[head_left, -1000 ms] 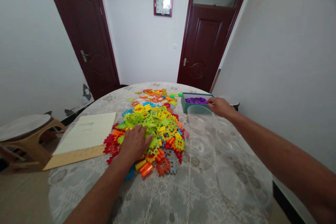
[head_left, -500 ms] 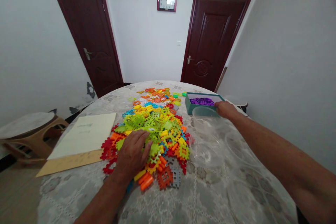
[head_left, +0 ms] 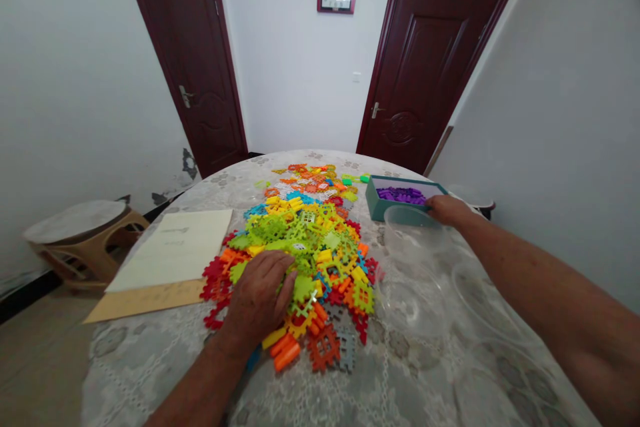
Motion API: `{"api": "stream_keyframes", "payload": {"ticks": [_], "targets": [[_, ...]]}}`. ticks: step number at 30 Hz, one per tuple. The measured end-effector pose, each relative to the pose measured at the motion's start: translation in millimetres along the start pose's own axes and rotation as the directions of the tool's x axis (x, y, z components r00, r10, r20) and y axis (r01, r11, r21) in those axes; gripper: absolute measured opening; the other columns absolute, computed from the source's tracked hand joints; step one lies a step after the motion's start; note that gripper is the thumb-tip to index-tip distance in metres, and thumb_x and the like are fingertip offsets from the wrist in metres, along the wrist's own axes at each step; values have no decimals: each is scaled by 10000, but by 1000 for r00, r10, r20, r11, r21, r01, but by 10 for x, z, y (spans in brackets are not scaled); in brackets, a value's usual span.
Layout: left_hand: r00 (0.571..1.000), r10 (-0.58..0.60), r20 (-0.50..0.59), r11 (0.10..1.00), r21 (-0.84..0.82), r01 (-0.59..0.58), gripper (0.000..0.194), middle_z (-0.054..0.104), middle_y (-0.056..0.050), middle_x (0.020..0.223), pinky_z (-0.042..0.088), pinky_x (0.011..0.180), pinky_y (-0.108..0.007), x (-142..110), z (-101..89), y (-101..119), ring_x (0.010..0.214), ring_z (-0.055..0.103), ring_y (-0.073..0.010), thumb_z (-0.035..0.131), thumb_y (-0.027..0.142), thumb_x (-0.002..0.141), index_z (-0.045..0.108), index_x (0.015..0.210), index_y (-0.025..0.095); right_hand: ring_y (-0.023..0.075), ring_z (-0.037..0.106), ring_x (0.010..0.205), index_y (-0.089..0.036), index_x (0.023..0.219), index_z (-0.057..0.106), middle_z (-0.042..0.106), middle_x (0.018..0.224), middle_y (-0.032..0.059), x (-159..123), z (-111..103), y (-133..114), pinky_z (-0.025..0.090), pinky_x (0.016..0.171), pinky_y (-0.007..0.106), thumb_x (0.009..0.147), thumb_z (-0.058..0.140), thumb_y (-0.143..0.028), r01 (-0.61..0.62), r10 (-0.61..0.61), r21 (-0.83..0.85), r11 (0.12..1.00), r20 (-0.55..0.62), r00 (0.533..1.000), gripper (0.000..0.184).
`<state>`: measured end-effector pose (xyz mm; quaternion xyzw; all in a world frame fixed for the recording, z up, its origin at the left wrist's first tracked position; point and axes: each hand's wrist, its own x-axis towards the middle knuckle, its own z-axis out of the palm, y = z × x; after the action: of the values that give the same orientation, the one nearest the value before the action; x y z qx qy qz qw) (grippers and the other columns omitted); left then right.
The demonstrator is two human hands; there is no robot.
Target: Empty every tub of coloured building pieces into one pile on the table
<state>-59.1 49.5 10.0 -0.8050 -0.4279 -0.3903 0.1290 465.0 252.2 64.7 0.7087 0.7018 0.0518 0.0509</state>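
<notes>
My left hand (head_left: 263, 293) lies on the left side of a heap of flat plastic building blocks (head_left: 280, 229) in green, yellow, red, orange and blue. Its fingers are stretched out over the light green pieces, with the thumb a little apart. My right hand (head_left: 449, 211) is at the right end of a dark green box (head_left: 376, 205), its fingers closed at the rim beside small purple pieces (head_left: 403, 194). What those fingertips hold, if anything, is hidden. In front of the box stands a clear plastic tub (head_left: 413, 230).
More clear plastic containers (head_left: 410, 300) stand on the right of the patterned tablecloth (head_left: 165, 373). Pale paper sheets (head_left: 173, 247) lie over a tan folder (head_left: 145, 300) at the left. Smaller loose pieces (head_left: 315, 181) spread behind the heap. A stool (head_left: 85, 223) stands left of the table.
The whole view has shifted, so things appear further right. Both hands stay in about the same places, the left on the heap and the right at the box.
</notes>
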Motion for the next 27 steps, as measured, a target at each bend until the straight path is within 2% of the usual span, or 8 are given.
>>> {"api": "stream_keyframes", "payload": {"ticks": [3, 10, 14, 18, 22, 27], "targets": [[1000, 1, -3, 1000, 0, -1, 212, 771, -103, 1127, 590, 1028, -468, 0, 6, -6, 1099, 712, -261, 616, 195, 997, 676, 1201, 198, 311, 715, 1119, -249, 1157, 824, 781, 1203, 152, -20, -33, 35, 536, 902, 389, 956, 613, -346, -2, 3, -63, 998, 22, 1000, 307], [1000, -8, -10, 1000, -8, 7, 183, 773, -95, 1111, 582, 1030, -462, 0, -1, -3, 1084, 713, -257, 608, 210, 1002, 686, 1167, 199, 351, 707, 1171, -223, 1271, 775, 755, 1282, 189, -158, -240, 37, 547, 889, 435, 996, 578, -330, -73, 70, -164, 984, -25, 997, 354], [1000, -15, -14, 1000, -1, 15, 173, 771, -95, 1097, 583, 1017, -463, -6, 9, -21, 1068, 711, -258, 590, 228, 1018, 684, 1161, 199, 361, 717, 1153, -202, 1257, 773, 761, 1255, 207, -269, -512, 16, 552, 885, 448, 998, 573, -318, -110, 95, -210, 971, -78, 992, 347], [1000, -27, -9, 1000, -3, 27, 173, 770, -101, 1100, 580, 1016, -469, -8, 41, -51, 1073, 711, -267, 581, 252, 1028, 683, 1158, 204, 370, 715, 1150, -192, 1263, 762, 760, 1245, 218, -424, -898, -55, 552, 866, 444, 1007, 545, -328, -142, 110, -251, 958, -139, 984, 361], [998, -66, -18, 997, -33, 65, 217, 763, -114, 1125, 568, 1036, -490, -5, 70, -71, 1097, 702, -285, 563, 318, 1045, 674, 1190, 202, 358, 725, 1104, -187, 1231, 769, 777, 1183, 214, -731, -1365, -343, 536, 859, 427, 1001, 547, -340, -125, 52, -294, 948, -243, 969, 355], [982, -170, -80, 983, -89, 162, 364, 739, -147, 1248, 533, 1110, -533, 10, 62, -105, 1215, 673, -314, 475, 402, 1074, 634, 1327, 195, 332, 724, 1072, -181, 1200, 765, 782, 1179, 188, -1340, -1900, -1089, 513, 869, 392, 998, 541, -339, 11, -97, -285, 959, -290, 952, 340]]}}
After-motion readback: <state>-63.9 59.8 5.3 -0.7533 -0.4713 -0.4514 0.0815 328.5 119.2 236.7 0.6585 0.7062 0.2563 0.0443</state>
